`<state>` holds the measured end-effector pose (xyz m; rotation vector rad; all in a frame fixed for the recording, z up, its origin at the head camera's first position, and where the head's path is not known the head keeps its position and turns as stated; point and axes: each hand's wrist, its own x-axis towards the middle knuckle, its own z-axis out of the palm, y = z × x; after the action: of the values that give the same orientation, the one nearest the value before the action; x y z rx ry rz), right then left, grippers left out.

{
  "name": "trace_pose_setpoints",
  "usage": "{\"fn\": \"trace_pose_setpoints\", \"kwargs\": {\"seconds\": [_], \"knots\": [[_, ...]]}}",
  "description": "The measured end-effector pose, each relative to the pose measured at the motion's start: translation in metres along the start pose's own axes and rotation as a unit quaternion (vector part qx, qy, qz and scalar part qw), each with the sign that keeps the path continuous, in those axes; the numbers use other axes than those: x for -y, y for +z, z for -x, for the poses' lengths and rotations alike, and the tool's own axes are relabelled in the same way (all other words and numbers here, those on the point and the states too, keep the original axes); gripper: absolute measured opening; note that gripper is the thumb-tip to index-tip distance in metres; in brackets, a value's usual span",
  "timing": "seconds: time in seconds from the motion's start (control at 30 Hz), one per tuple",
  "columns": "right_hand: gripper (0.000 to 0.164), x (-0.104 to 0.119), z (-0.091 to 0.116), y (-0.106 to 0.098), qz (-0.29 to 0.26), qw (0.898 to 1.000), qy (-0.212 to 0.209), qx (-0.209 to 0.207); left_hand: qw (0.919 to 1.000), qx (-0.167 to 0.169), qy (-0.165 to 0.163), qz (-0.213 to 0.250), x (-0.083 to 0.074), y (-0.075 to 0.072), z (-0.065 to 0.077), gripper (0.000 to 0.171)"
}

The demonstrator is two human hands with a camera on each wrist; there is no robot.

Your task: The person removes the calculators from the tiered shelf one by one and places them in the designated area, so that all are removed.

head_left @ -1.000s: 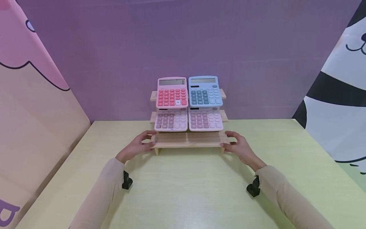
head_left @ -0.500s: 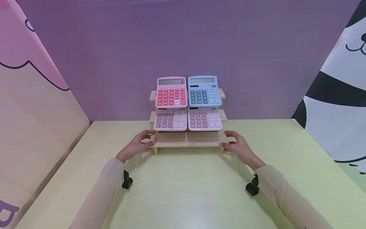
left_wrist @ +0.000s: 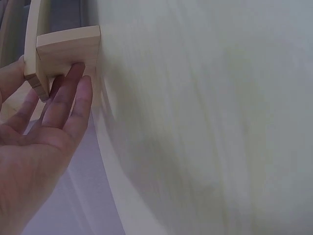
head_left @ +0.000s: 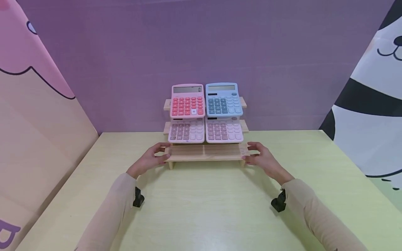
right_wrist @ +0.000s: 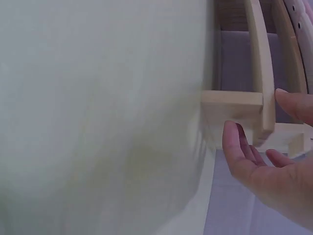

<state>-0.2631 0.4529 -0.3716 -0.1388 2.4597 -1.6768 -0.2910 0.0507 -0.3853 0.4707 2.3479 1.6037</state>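
A three-tier wooden display stand [head_left: 204, 153] stands toward the back of the table. My left hand [head_left: 149, 159] grips the left end of its lowest shelf, thumb above and fingers underneath beside the leg. At the other end, my right hand [head_left: 262, 159] holds the shelf between thumb and fingers, its grip looking light in the right wrist view. The top tier carries a pink calculator [head_left: 187, 101] on the left and a blue calculator [head_left: 224, 100] on the right. Below them lean two pale pink calculators, the left one [head_left: 186, 131] and the right one [head_left: 224, 131], their upper parts hidden.
The pale wooden table [head_left: 201, 209] spreads in front of the stand and to both sides. Behind it rises a purple backdrop [head_left: 201, 42]. Cartoon panels flank the table, a pink one [head_left: 28, 52] at left and a panda one [head_left: 370, 115] at right.
The stand and calculators appear a few pixels further left in the head view. My right hand has shifted slightly outward on its end; my left hand keeps its place on the shelf.
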Motion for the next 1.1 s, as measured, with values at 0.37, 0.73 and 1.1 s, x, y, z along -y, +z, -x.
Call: {"fn": "trace_pose_setpoints", "kwargs": {"seconds": [0.37, 0.73, 1.1], "knots": [[0.066, 0.016, -0.001, -0.026, 0.030, 0.999, -0.016, -0.012, 1.0000, 0.004, -0.005, -0.001, 0.001, -0.002, -0.002, 0.052], [0.062, 0.042, -0.011, -0.043, 0.006, 0.999, -0.017, -0.042, 0.9999, 0.001, -0.010, -0.009, 0.000, 0.000, 0.001, 0.052], [0.056, 0.058, -0.023, -0.046, -0.078, 0.994, -0.052, -0.060, 0.9999, 0.001, -0.006, -0.009, -0.002, 0.001, 0.001, 0.051]]}}
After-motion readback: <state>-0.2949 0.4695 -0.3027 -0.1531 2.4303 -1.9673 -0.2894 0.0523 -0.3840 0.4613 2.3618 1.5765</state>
